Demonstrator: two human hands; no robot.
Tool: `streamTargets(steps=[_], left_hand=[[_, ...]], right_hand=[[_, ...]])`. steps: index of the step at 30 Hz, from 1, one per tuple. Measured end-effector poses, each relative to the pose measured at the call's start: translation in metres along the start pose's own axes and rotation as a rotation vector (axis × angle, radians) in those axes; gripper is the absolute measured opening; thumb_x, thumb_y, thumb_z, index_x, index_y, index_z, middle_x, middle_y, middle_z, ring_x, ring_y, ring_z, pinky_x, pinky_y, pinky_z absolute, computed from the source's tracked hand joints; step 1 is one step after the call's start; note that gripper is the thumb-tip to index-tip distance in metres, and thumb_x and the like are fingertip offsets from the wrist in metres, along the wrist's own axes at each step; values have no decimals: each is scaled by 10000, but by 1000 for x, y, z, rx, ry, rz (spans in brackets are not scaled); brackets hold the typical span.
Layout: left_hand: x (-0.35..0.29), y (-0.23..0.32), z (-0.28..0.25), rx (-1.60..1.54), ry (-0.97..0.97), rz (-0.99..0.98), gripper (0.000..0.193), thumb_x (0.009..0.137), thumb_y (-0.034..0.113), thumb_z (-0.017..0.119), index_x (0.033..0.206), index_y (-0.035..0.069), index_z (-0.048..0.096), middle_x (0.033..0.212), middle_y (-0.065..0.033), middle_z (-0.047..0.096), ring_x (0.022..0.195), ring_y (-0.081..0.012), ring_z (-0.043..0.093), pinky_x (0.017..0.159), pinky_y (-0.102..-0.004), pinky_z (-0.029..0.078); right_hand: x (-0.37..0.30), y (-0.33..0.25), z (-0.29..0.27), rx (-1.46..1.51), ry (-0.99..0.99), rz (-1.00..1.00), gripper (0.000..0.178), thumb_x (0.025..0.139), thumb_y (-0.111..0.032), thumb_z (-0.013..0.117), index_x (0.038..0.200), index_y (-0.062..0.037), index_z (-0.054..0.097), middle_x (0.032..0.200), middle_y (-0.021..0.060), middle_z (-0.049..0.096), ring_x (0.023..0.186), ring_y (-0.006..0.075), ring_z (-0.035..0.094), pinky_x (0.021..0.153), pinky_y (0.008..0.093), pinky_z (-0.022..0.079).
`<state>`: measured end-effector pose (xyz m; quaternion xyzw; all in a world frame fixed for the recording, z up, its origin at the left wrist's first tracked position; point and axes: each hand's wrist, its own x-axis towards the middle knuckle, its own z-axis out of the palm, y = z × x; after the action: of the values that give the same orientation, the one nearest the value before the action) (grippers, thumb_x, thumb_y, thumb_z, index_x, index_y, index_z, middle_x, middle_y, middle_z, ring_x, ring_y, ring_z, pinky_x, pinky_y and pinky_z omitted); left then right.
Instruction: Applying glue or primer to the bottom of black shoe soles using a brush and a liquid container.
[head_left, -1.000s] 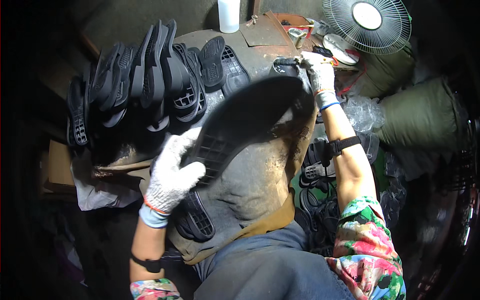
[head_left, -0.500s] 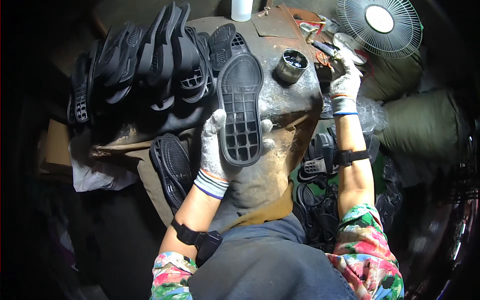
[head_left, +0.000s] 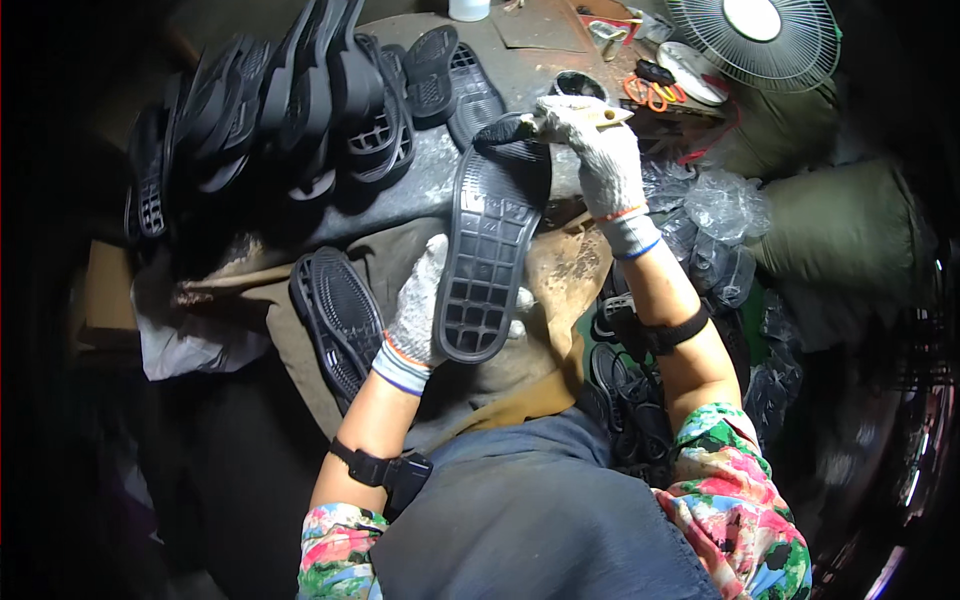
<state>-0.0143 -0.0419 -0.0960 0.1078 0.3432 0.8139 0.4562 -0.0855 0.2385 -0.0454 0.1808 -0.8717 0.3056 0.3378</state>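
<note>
In my gloved left hand (head_left: 418, 305) is a black shoe sole (head_left: 490, 245), its gridded inner side facing up. The thumb lies along its left edge and fingertips show past its right edge. My gloved right hand (head_left: 600, 150) is closed around a brush (head_left: 505, 130) with dark bristles and a pale handle. Its bristles lie on the sole's far end, at the ribbed toe part. Just behind that hand, a tin can (head_left: 578, 84) stands on the bench, partly hidden. Another black sole (head_left: 345, 320) rests by my left wrist.
Several black soles (head_left: 290, 110) stand in a row on the bench (head_left: 420, 165) at the left. A fan (head_left: 750, 35), scissors (head_left: 655, 95) and a white bottle (head_left: 468, 8) are at the back. Plastic bags (head_left: 715, 215) and a green sack (head_left: 850, 240) lie right.
My right hand has come left and nearer from the back of the bench, bringing the brush onto the sole. The left hand has lowered slightly and tilted the sole.
</note>
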Motion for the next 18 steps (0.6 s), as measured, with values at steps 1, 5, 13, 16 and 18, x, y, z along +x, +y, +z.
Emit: streamTargets(steps=[1, 5, 13, 16, 18], left_hand=[[1, -3, 0, -655, -1, -128, 808, 1031, 655, 381, 1542, 31, 417, 1452, -281, 545, 1160, -575, 616, 884, -713, 552], [-3, -11, -3, -758, -198, 23, 760, 1061, 638, 308, 1543, 57, 399, 1444, -302, 534, 1253, -508, 585, 1027, -695, 481], [16, 7, 8, -225, 52, 230, 686, 1056, 585, 346, 1436, 39, 510, 1347, -185, 627, 1200, -352, 620, 1034, -516, 500], [19, 19, -18, -37, 160, 362, 455, 1119, 370, 352, 1371, 56, 562, 1323, -107, 646, 1186, -236, 625, 1042, -375, 508], [19, 25, -27, 352, 337, 347, 423, 1110, 339, 378, 1364, 62, 573, 1325, -101, 648, 1170, -256, 640, 1032, -401, 521]], right_hand=[[-6, -11, 1, 104, -42, 162, 348, 862, 34, 647, 1173, -100, 729, 1084, 68, 763, 936, 205, 746, 825, 303, 584], [-8, -92, -10, 773, -51, 686, 223, 979, -119, 667, 1171, -20, 721, 1054, 36, 746, 926, 102, 691, 814, 249, 552], [-44, -146, -26, 886, -195, 820, 244, 914, -76, 735, 1150, -10, 732, 1036, 45, 765, 971, 103, 689, 972, 314, 528], [-43, -153, -32, 901, -345, 752, 192, 851, -88, 799, 1038, -48, 777, 1034, 31, 788, 997, 133, 701, 1225, 398, 289], [-39, -141, -38, 830, -399, 711, 167, 839, -84, 803, 1004, -61, 788, 1025, 33, 788, 995, 148, 704, 1220, 393, 296]])
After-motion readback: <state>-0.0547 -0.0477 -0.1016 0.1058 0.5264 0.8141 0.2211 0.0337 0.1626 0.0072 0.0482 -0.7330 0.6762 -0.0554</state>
